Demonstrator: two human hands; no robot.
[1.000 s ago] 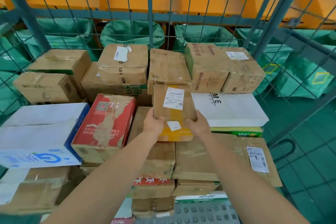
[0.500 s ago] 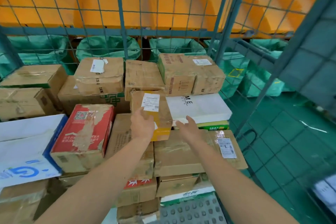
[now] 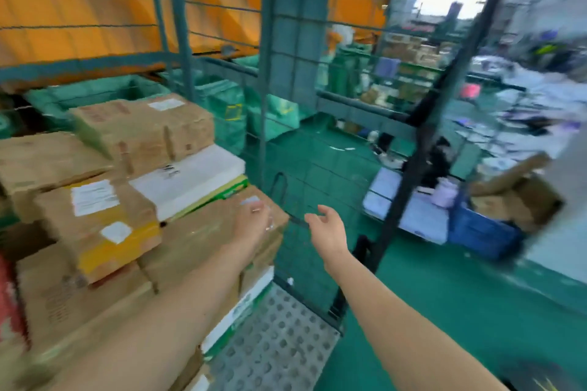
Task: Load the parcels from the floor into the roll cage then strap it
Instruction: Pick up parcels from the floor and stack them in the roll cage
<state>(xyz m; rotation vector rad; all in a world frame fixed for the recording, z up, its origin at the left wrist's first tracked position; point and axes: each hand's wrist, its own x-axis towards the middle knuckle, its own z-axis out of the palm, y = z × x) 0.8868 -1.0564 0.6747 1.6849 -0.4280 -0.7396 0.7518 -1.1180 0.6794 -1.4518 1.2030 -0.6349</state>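
The green wire roll cage [image 3: 270,124] holds stacked cardboard parcels. A small brown parcel with yellow tape and white labels [image 3: 98,219] lies on top of the stack, free of both hands. My left hand [image 3: 254,219] hovers over the corner of a large flat brown parcel [image 3: 203,232], fingers relaxed, holding nothing. My right hand [image 3: 327,228] is out past the cage's right side mesh, fingers loosely spread and empty. A white box [image 3: 187,178] lies behind, under a brown carton [image 3: 143,127]. The view is blurred by motion.
The cage's perforated metal floor [image 3: 279,343] shows at the front. Green floor [image 3: 444,295] spreads to the right, with a blue crate [image 3: 482,232], loose cardboard [image 3: 514,194] and a low cart of parcels. Green sacks [image 3: 222,108] and orange bags hang behind the cage.
Both hands let go of the yellow-taped parcel, which stays on the stack. The view swung right, and my hands moved right toward the cage's side.
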